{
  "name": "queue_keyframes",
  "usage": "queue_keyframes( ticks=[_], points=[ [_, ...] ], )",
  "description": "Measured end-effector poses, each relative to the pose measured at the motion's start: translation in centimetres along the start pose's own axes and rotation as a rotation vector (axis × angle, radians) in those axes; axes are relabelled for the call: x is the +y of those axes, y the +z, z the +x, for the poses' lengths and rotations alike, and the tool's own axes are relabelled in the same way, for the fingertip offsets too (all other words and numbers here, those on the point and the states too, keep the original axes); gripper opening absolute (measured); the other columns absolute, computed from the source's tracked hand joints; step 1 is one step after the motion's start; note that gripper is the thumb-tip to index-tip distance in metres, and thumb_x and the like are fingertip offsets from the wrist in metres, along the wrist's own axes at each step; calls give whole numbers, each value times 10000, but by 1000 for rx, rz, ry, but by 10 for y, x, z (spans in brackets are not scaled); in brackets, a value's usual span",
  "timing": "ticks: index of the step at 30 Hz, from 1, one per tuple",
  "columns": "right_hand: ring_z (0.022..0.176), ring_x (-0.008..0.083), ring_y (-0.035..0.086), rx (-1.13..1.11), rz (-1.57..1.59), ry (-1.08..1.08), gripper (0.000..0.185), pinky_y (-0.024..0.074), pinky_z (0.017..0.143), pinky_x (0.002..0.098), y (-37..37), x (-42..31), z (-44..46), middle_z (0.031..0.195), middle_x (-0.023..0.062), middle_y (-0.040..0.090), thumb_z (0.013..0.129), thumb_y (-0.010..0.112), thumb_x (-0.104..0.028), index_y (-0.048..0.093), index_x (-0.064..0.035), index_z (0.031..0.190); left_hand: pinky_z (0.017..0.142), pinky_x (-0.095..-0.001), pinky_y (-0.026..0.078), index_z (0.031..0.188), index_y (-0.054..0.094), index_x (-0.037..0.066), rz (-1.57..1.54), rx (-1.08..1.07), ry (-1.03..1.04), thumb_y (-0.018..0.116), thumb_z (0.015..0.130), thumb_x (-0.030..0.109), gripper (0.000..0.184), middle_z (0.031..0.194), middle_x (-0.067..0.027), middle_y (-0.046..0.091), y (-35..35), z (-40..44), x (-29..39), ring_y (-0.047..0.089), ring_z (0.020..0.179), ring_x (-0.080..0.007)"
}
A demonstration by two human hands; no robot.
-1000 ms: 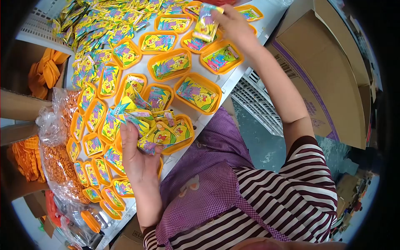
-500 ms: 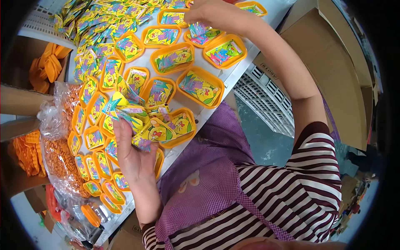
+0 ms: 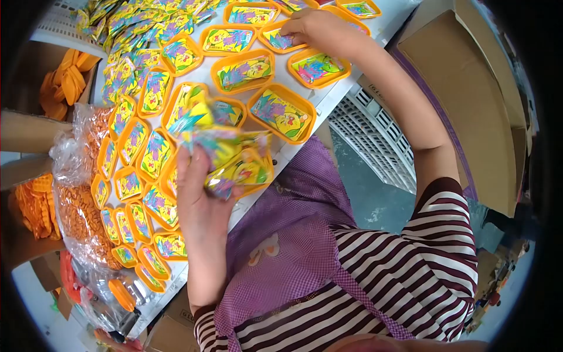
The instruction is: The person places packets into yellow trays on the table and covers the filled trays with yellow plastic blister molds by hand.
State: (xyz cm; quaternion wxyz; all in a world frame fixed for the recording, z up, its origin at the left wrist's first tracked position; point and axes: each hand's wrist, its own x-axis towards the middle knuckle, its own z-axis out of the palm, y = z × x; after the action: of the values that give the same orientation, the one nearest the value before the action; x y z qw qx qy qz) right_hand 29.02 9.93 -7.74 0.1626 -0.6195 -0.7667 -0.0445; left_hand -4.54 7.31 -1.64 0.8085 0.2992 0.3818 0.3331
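My left hand [image 3: 202, 196] is closed around a bunch of yellow printed packets [image 3: 234, 167], which are slightly blurred. This bunch sits over the orange trays near the table's front edge and hides part of them. Farther along the table, my right hand [image 3: 319, 30] has its fingertips on a yellow and purple packet [image 3: 274, 40] lying in an orange tray. Its fingers are bent and close together, pressing on that packet. Around both hands stand many shallow orange trays, each with one such packet, among them a larger tray [image 3: 312, 120] by the edge.
A heap of loose packets [image 3: 135, 35] covers the back left of the table. Open cardboard boxes with orange pieces [image 3: 70, 88] and a clear bag of small brown-orange pieces [image 3: 85, 220] stand at the left. A white plastic crate [image 3: 372, 132] and a large carton [image 3: 463, 82] are on the right.
My right hand has come down and to the right, setting its packet into a tray. My left hand with the bunch has shifted slightly right. The trays appear shifted a little in view.
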Motion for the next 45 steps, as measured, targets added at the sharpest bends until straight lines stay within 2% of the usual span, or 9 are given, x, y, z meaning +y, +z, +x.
queue_keyframes(
  ticks=[4, 7, 10, 14, 17, 18, 27, 30, 45],
  points=[
    [757, 241, 590, 196, 172, -25, 120, 465, 667, 334, -37, -42, 5, 771, 98, 609, 823, 598, -151, 602, -43, 876, 472, -228, 454, 1101, 503, 128, 14, -3, -46, 535, 903, 255, 238, 991, -12, 604, 10, 8, -14, 599, 752, -136],
    [751, 87, 566, 56, 785, 155, 159, 454, 665, 268, -46, -90, -1, 820, 40, 604, 850, 594, -128, 616, -37, 979, 465, -322, 539, 1126, 493, 99, -62, -69, -92, 577, 878, 164, 270, 923, -81, 629, 16, 12, -18, 645, 771, -201],
    [711, 95, 574, -139, 871, 140, 137, 462, 633, 255, -66, -123, -7, 775, 41, 615, 849, 594, -125, 625, -35, 947, 449, -329, 531, 1136, 489, 97, 13, -64, -122, 597, 867, 174, 301, 936, -90, 627, 24, 14, -21, 645, 753, -213],
    [607, 84, 537, 141, 855, 134, 156, 437, 568, 235, -55, -117, -8, 646, 2, 564, 854, 612, -168, 623, -20, 902, 433, -299, 504, 1190, 474, 114, 3, -24, -179, 595, 867, 171, 350, 992, -84, 611, 36, 21, -19, 636, 764, -205],
    [568, 134, 573, 118, 1194, 768, 132, 457, 512, 262, -86, -97, -3, 659, 56, 597, 881, 571, -176, 604, -50, 864, 432, -256, 460, 1224, 459, 93, -2, -106, -140, 574, 876, 162, 373, 1045, -80, 598, 37, 25, -15, 625, 811, -185],
    [470, 63, 520, 295, 1201, 739, 191, 418, 429, 204, -82, -84, -7, 590, 21, 571, 914, 539, -205, 603, -36, 852, 435, -249, 454, 1227, 457, 86, -6, -132, -125, 570, 878, 163, 375, 1055, -81, 595, 34, 27, -15, 622, 818, -179],
    [507, 62, 523, 661, 1341, 867, 165, 431, 506, 188, -41, -37, -37, 645, 30, 596, 910, 535, -156, 573, -3, 863, 440, -208, 398, 1263, 430, 115, -4, 10, 3, 566, 874, 191, 419, 1016, -27, 582, 13, 39, -2, 575, 722, -119],
    [519, 53, 501, 524, 1087, 880, 123, 419, 505, 182, -44, -30, -55, 665, 8, 582, 902, 538, -124, 565, -15, 852, 446, -198, 373, 1270, 432, 135, 23, 89, 72, 572, 874, 200, 425, 1033, -14, 582, 11, 32, 5, 562, 741, -102],
    [438, 57, 497, 403, 871, 982, 319, 362, 390, 218, -29, -66, -67, 610, 29, 581, 829, 610, -147, 551, 48, 1075, 441, -197, 367, 1268, 441, 140, 31, 144, 70, 574, 878, 222, 420, 1065, 2, 581, 10, 15, 7, 578, 789, -109]
  ],
)
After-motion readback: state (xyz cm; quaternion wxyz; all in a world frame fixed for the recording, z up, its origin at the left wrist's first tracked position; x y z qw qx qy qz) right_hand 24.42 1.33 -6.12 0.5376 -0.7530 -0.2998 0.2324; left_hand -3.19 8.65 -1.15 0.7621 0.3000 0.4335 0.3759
